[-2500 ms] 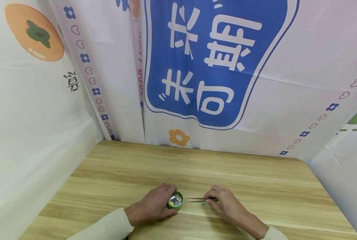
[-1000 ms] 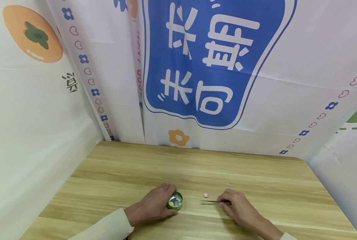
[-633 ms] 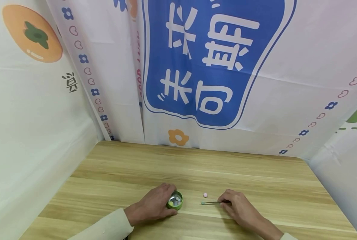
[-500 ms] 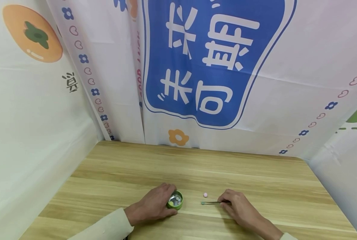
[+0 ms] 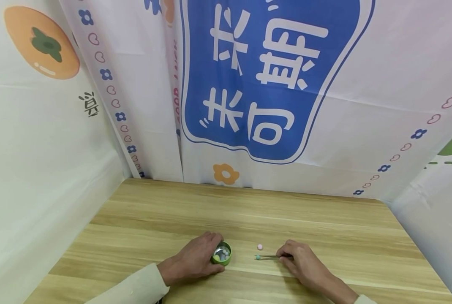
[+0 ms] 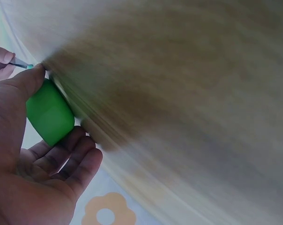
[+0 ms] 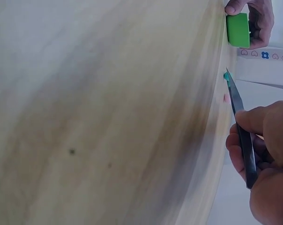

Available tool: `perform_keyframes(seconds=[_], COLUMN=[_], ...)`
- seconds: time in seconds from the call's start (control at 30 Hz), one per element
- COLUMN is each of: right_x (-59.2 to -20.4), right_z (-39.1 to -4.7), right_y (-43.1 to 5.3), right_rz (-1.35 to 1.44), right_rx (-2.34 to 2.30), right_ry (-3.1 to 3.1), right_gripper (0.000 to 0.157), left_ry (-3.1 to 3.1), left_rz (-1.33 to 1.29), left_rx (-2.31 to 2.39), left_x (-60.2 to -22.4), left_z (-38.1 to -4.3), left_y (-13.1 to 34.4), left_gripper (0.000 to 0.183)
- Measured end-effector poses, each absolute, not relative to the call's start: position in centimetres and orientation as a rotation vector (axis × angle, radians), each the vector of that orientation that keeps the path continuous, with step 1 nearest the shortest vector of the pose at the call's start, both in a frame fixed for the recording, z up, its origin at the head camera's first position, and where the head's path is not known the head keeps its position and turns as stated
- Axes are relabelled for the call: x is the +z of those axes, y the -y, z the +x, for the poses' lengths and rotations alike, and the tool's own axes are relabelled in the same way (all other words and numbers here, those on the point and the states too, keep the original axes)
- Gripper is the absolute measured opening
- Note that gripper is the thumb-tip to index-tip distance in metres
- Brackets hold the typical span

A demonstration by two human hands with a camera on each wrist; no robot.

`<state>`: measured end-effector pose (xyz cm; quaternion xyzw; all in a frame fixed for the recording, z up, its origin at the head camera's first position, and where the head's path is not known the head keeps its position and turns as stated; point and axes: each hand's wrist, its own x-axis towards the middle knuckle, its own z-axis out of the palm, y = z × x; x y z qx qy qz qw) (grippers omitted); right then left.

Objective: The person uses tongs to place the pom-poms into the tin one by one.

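Note:
My left hand (image 5: 196,257) grips a small round green tin (image 5: 226,262) on the table, thumb on one side and fingers on the other. Inside the tin lie a yellow bead (image 5: 216,257) and several pale ones (image 5: 226,253). My right hand (image 5: 300,261) pinches dark metal tweezers (image 7: 242,124), pointed left toward the tin. A teal bead (image 5: 258,257) sits at the tweezer tips, which stand slightly spread on either side of it, low over the wood. Just beyond the tips a pink bead (image 5: 260,247) lies on the table.
The wood-grain table (image 5: 172,211) runs back to a white printed cloth (image 5: 157,126) with a large blue panel. Similar cloth hangs at the left and right sides.
The right hand has drawn the tweezers back right from near the tin to the teal bead. Their tips closed on it, then parted slightly. The pink bead came into view; the left hand stayed.

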<state>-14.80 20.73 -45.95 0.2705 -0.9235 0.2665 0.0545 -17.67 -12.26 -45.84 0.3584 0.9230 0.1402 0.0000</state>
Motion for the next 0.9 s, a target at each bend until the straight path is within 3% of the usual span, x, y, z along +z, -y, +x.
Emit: perform_keyframes(seconds=[0.9], right_x=[-45.7], right_z=[-15.0], right_y=[-19.6], right_rz=[0.869], right_rx=[0.862], right_ry=[2.782], right_gripper=[0.011], left_ry=[-2.905], left_rz=[1.131], left_rx=[0.426], left_x=[-45.7], left_z=[-17.5], left_y=[12.2], left_gripper=[0.056])
